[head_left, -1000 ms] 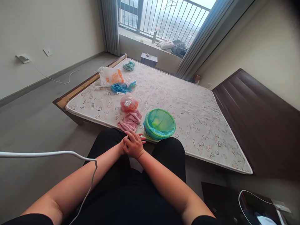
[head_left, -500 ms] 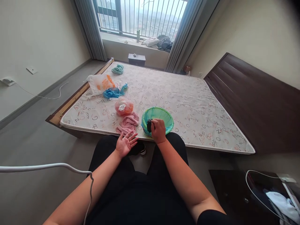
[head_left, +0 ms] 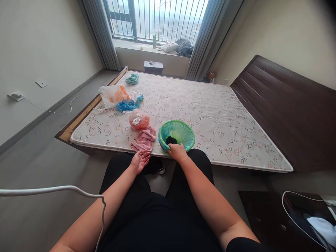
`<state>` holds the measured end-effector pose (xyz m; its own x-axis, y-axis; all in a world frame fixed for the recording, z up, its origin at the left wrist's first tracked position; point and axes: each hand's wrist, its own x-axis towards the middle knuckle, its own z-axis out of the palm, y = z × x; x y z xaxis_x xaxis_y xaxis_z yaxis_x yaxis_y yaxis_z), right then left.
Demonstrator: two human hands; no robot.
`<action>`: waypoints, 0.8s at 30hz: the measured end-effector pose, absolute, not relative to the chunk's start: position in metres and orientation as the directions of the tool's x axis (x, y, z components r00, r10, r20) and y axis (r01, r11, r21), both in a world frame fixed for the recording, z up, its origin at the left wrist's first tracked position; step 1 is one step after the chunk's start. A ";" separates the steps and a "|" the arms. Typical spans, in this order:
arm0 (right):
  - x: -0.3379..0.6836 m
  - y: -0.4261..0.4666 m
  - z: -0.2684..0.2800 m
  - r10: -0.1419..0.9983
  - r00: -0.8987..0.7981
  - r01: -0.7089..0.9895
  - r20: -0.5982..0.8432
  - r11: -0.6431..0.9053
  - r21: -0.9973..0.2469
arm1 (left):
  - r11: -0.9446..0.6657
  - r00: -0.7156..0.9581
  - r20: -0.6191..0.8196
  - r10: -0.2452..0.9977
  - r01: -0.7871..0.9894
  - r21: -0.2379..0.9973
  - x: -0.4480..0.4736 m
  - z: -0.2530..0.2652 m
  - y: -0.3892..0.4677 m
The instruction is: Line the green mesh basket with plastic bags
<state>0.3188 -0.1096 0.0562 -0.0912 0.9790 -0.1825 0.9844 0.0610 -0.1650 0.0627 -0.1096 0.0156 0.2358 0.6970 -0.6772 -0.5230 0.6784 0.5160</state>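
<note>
A green basket [head_left: 187,140] lined with a thin bluish-green plastic bag stands at the mattress's near edge. Inside it is a crumpled black bundle [head_left: 171,140], whose kind I cannot make out. My right hand [head_left: 178,152] reaches over the basket's near rim, just below the bundle, with thumb and fingers apart. My left hand [head_left: 140,161] is palm up and empty, its fingers loosely curled but apart. Right beyond it lies a rumpled pink cloth [head_left: 145,138]. Behind the cloth sits a tied, filled pinkish plastic bag [head_left: 139,120].
On the lettered mattress [head_left: 199,105] are a blue plastic bag [head_left: 128,105], a white bag with orange print [head_left: 112,95] and a teal cloth [head_left: 132,79]. A white cable [head_left: 52,190] crosses at the lower left. The dark headboard [head_left: 283,112] rises at the right.
The black bundle was in my right hand above the basket; now it lies inside, and that hand has lowered to the near rim. My left hand's fingers have curled slightly.
</note>
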 end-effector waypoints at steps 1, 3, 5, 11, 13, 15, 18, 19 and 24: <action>0.321 -0.109 0.057 0.981 -0.086 0.986 -0.175 0.058 -0.156 | 0.697 0.218 -0.691 0.689 -0.463 0.548 0.063 0.012 -0.107; 0.326 -0.110 0.057 0.991 -0.078 0.985 -0.105 0.060 -0.163 | 0.724 0.192 -0.709 0.679 -0.334 0.603 0.065 0.004 -0.102; 0.334 -0.113 0.056 0.995 -0.084 0.978 -0.044 0.074 -0.195 | 0.733 0.177 -0.713 0.679 -0.227 0.641 0.068 -0.003 -0.097; 0.344 -0.125 0.051 0.964 -0.267 0.911 0.018 0.258 -0.322 | 0.713 0.152 -0.698 0.700 -0.096 0.695 0.071 -0.013 -0.090; 0.339 -0.129 0.050 0.957 -0.289 0.905 0.015 0.278 -0.323 | 0.708 0.206 -0.686 0.698 -0.050 0.705 0.073 -0.015 -0.091; 0.333 -0.132 0.050 0.961 -0.277 0.916 -0.024 0.256 -0.308 | 0.683 0.286 -0.655 0.699 0.002 0.730 0.078 -0.016 -0.094; 0.324 -0.137 0.051 0.966 -0.254 0.929 -0.051 0.229 -0.290 | 0.615 0.400 -0.572 0.716 0.027 0.788 0.089 -0.015 -0.101; 0.321 -0.139 0.050 0.966 -0.256 0.929 -0.046 0.232 -0.288 | 0.593 0.418 -0.546 0.726 0.022 0.805 0.094 -0.014 -0.103; 0.310 -0.143 0.051 0.966 -0.260 0.921 -0.007 0.246 -0.303 | 0.502 0.386 -0.470 0.794 0.022 0.865 0.110 -0.010 -0.110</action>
